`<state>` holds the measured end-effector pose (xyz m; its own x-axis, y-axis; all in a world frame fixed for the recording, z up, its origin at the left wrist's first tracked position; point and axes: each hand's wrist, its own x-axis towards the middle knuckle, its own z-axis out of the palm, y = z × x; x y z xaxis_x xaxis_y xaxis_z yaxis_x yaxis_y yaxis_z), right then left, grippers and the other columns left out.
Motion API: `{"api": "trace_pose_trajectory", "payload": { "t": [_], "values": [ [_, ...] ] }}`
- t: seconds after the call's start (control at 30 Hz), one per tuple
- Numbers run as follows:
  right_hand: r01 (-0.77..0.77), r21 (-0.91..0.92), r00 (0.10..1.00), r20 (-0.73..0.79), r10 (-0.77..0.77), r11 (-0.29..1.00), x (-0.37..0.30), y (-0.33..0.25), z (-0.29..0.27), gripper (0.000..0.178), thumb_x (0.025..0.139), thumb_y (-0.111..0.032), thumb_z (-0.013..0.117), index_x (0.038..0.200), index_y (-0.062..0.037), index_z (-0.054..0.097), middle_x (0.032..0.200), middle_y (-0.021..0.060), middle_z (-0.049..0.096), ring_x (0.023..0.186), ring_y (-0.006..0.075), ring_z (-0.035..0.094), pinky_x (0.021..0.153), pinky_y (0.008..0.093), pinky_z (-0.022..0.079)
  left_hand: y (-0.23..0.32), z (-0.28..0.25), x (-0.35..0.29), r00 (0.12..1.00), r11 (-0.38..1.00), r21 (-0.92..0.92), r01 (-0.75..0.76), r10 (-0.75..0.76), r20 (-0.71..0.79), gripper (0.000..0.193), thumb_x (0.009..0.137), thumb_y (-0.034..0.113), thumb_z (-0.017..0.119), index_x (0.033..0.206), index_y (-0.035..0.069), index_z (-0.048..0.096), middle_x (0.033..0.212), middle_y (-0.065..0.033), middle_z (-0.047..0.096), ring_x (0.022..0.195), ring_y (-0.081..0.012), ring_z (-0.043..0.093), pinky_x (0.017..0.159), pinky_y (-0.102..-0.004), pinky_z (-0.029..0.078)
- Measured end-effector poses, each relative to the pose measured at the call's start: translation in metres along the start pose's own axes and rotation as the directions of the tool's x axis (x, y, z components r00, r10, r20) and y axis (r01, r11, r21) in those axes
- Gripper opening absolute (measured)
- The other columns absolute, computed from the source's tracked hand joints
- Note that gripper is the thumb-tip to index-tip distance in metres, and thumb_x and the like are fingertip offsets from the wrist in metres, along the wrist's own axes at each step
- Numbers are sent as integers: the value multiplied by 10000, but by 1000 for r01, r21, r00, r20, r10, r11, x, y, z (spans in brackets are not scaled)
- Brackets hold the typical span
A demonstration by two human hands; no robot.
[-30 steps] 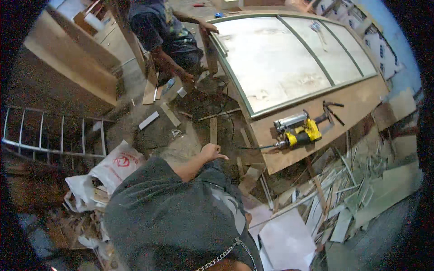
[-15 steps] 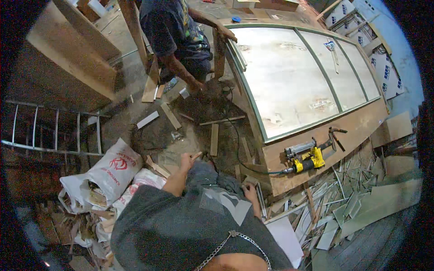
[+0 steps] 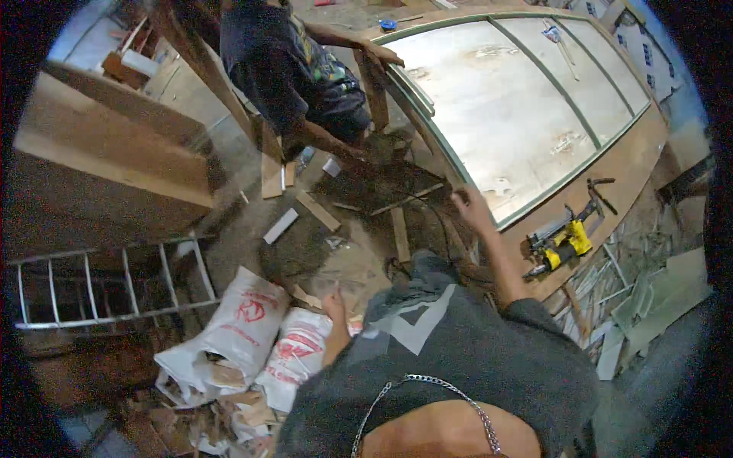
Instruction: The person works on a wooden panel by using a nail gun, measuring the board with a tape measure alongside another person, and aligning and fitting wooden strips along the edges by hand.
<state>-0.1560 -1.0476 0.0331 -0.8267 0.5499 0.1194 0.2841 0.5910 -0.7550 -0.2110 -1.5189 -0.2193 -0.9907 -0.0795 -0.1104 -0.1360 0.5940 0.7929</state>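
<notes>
My right hand (image 3: pixel 472 210) reaches forward beside the near left corner of a large framed panel (image 3: pixel 504 114), white with green strips. Its fingers look a little apart, with nothing seen between them. My left hand (image 3: pixel 334 305) is low over the floor near the white sacks, fingers curled and a thumb or finger pointing up; whatever it holds, if anything, cannot be made out. A yellow and black nail gun (image 3: pixel 569 246) lies on the brown board (image 3: pixel 634 164) under the panel. Across from me, another person's hand (image 3: pixel 384 55) rests on the panel's far left edge.
White sacks with red print (image 3: pixel 248 313) stand at my left, by a metal ladder (image 3: pixel 130 282). Wood offcuts (image 3: pixel 318 211) litter the floor. Large boards (image 3: pixel 114 153) stand at far left. A pile of strips and sheets (image 3: pixel 649 298) lies at right.
My right hand has risen from beside my leg to the panel's corner. My left hand has come lower in the view. The view has shifted and turned; the co-worker stays bent by the panel.
</notes>
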Motion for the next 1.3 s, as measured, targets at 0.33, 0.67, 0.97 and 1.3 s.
{"api": "trace_pose_trajectory", "payload": {
  "t": [0.33, 0.67, 0.97, 1.3],
  "values": [
    [26, -294, 984, -159, -76, 955, 86, 57, 1, 256, 753, -212, 591, 945, -57, 523, 869, 126, 517, 839, 270, 506, 731, 370, 410, 48, 14, -27, 999, 964, 263, 33, -40, 21, 630, 743, 525, 585, 438, -20, 500, 370, -115, 346, 364, -235, 341, 430, -386, 297],
    [-50, -265, 984, -178, 3, 963, 95, 65, 16, 295, 711, -269, 625, 924, -84, 543, 867, 99, 509, 874, 271, 494, 738, 408, 386, 142, 74, 74, 930, 889, 276, -366, 364, 60, 631, 738, 523, 596, 417, -9, 484, 364, -97, 336, 355, -227, 323, 424, -382, 289],
    [-116, -328, 989, -129, 77, 938, 92, 56, 11, 296, 735, -275, 583, 939, -69, 528, 917, 119, 482, 907, 266, 480, 763, 388, 379, 263, 103, 144, 937, 897, 295, -330, 272, 220, 621, 653, 536, 675, 411, 17, 436, 379, -56, 346, 367, -189, 336, 435, -362, 314],
    [-106, -362, 993, -89, 78, 926, 96, 55, 12, 327, 773, -316, 539, 961, -51, 505, 920, 126, 481, 908, 275, 489, 773, 389, 390, 238, 107, 171, 825, 836, 220, -503, 389, 411, 620, 637, 543, 681, 427, -6, 482, 379, -83, 389, 364, -222, 355, 433, -388, 329]
  ]
}}
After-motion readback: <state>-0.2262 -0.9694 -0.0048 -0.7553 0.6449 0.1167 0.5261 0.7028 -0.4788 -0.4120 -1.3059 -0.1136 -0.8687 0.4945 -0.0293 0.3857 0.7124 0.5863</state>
